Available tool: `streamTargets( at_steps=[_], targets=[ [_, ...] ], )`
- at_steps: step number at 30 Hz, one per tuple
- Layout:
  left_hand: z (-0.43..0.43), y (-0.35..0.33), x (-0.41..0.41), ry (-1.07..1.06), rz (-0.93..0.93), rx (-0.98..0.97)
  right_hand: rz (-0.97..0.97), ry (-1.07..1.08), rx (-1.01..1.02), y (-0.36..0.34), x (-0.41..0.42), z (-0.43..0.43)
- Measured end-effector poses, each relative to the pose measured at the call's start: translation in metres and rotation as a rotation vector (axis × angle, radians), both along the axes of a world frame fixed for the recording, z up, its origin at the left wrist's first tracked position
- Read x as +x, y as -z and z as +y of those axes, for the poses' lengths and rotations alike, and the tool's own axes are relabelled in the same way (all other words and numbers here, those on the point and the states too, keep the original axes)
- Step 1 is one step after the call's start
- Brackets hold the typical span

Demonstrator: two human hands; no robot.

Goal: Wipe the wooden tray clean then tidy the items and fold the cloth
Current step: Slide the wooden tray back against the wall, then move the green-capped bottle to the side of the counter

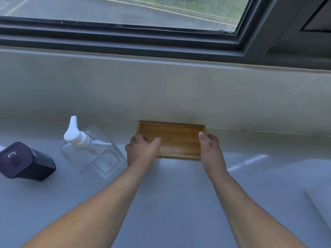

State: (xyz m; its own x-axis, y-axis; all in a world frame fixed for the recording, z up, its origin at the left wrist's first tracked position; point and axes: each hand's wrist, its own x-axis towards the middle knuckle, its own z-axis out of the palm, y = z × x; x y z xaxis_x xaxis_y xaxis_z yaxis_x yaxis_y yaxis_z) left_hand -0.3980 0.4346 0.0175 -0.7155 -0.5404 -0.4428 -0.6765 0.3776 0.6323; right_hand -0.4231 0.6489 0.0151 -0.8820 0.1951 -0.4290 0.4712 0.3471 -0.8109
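A shallow wooden tray [179,138] lies flat on the pale counter, its far edge against the tiled wall. My left hand [142,149] grips the tray's left end, thumb inside the rim. My right hand [211,149] holds the right end, thumb tip on the rim, fingers curled around the outside. The tray's floor is bare. A clear square pump bottle [96,153] with a white pump head stands just left of my left hand. A dark lidded container [25,161] sits farther left. No cloth is clearly visible.
The tiled backsplash [161,90] rises right behind the tray, under a dark window frame [125,38]. A white flat thing [320,203], cut off by the frame edge, lies at the right on the counter [170,194].
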Motion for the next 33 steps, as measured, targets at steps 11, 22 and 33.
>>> streamTargets(
  at_steps=[11,22,33],
  targets=[
    [0.004,-0.001,0.002,0.163,-0.028,-0.085,-0.013,-0.1,0.115,0.001,0.007,-0.002],
    [-0.013,-0.016,0.129,0.536,0.252,-0.184,0.233,-0.238,0.318,-0.014,0.128,-0.043],
    [-0.226,-0.021,0.274,0.155,0.324,-0.258,0.212,-0.501,0.107,-0.012,0.265,-0.253]
  ],
)
